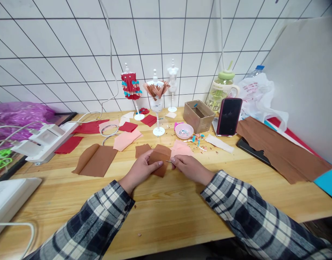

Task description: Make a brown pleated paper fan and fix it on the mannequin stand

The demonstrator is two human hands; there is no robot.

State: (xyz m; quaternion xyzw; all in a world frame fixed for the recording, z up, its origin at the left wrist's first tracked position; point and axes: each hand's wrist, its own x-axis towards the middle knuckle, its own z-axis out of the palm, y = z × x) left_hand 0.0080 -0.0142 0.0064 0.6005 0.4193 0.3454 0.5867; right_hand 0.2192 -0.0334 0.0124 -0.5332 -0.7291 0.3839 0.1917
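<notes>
My left hand [143, 169] pinches a small brown sheet of crepe-like paper [161, 154] above the table, thumb on top. My right hand [189, 167] grips a thin metal tool [168, 161] whose tip reaches the sheet's right side; its exact kind is too small to tell. Behind my right hand lie pink pieces [181, 147], and another brown piece [142, 150] is just beyond my left hand. A small white dress form [156, 103] with pointed brown and pink pieces round its top stands ahead. Left of it is a form in a red ruffled dress [130, 85].
A bare dress form [173, 77] stands behind. Rightward are a pink bowl of sequins [184, 130], a cardboard box [199, 117], a propped phone [230, 117] and a green-lidded jug [222, 88]. A power strip [45, 142] with cables and a folded brown sheet [97, 160] lie left.
</notes>
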